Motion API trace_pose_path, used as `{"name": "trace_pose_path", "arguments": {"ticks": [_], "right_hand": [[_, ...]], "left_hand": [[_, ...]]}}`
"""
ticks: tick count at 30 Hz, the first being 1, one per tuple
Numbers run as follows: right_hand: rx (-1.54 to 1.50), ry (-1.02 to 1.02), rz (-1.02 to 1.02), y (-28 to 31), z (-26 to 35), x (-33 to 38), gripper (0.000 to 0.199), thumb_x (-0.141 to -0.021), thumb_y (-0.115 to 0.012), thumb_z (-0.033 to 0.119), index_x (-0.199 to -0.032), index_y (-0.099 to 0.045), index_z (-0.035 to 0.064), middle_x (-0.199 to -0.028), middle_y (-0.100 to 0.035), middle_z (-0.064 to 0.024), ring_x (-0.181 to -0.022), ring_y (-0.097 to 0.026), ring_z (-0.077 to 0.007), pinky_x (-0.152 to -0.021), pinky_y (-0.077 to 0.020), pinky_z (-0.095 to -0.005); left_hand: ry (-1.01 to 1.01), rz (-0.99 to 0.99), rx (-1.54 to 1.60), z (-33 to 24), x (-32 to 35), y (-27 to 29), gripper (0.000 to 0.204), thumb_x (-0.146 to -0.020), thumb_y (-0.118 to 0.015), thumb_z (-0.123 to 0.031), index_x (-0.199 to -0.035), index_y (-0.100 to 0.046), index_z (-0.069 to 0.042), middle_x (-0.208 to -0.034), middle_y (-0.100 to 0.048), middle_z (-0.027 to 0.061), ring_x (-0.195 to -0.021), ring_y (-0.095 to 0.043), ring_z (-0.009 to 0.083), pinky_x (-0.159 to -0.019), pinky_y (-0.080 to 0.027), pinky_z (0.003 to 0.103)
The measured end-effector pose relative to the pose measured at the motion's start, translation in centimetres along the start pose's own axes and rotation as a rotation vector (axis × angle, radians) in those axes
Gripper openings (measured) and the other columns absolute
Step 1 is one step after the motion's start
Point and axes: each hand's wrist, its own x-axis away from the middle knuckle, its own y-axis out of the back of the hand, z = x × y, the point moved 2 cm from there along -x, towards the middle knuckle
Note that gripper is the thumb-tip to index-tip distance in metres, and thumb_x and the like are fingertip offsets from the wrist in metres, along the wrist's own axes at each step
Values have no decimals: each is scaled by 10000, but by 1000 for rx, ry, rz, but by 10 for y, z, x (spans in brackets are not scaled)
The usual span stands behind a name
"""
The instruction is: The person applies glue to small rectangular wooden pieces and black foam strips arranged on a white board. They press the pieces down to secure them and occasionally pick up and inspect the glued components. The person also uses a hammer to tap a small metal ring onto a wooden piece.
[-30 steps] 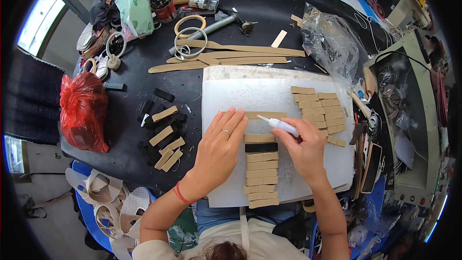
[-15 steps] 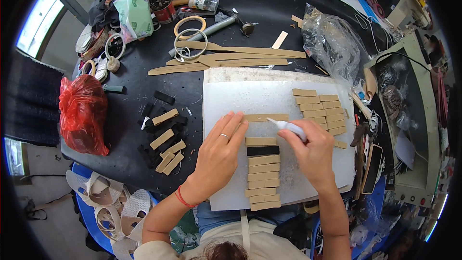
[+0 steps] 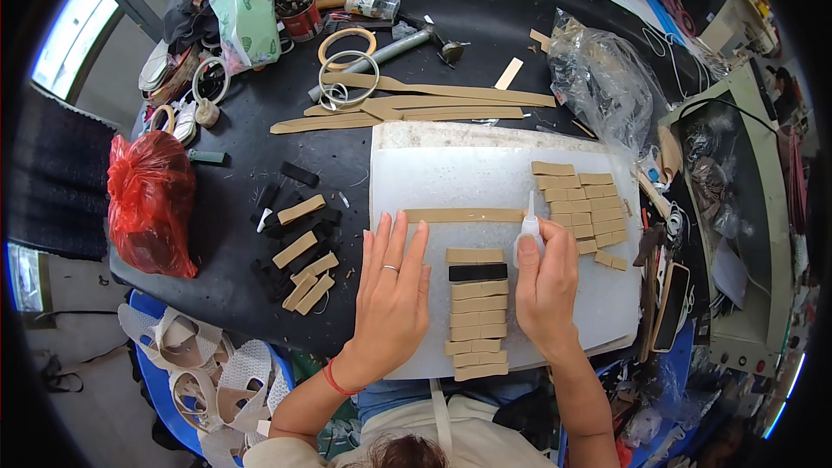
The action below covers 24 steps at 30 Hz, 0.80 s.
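Nearest, off the near left corner of the white board, pale perforated shoe pieces fill a blue container. On the board, starting by its near edge and running up its middle, stands a column of short tan pieces, with one black piece just below the topmost tan one.

Over the board's left part lies the left hand, palm down, fingers stretched out and slightly spread, grasping nothing. Over its right half, the right hand is curled round a small white bottle, thumb along the front, the nozzle pointing toward the board's far edge. A longer tan strip lies crosswise about the board's middle; the left fingertips are at its left end, and the nozzle overlaps its right end in view. Whether the nozzle touches it, I cannot tell.

Near the board's right edge sit rows of short tan pieces. Left of the board, on the black worktop, more tan pieces rest among black scraps. Beyond the board's far edge are long tan bands and a hammer.
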Motion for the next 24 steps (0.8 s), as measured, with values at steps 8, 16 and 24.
{"name": "trace_pose_path", "arguments": {"ticks": [8,16,24], "right_hand": [[-301,170,57,-2,1,-14,282,-1019,-474,198,-1179,-533,-27,-1179,-649,-164,-1060,-574,-329,-941,-436,-404],[-513,-97,280,-5,0,-15,328,-1050,-404,262,-1183,-512,-18,-1250,-641,-161,-805,-669,-174,-708,-522,-280],[-538,-59,273,-9,-3,-14,312,-1049,-387,249,-1151,-508,-20,-1279,-615,-204,-967,-645,-223,-751,-514,-293]], "left_hand": [[-231,-19,147,-16,-20,8,503,-874,-602,34,-1363,-485,21,-1413,-475,229,-1302,-468,409,-1034,-426,457],[-186,-27,242,10,-53,-3,286,-803,-646,86,-1073,-680,-3,-1215,-633,153,-1038,-645,318,-847,-543,374],[-291,-24,210,16,-58,-6,349,-760,-668,73,-1091,-695,-33,-1104,-686,91,-975,-630,287,-818,-531,350]]}}
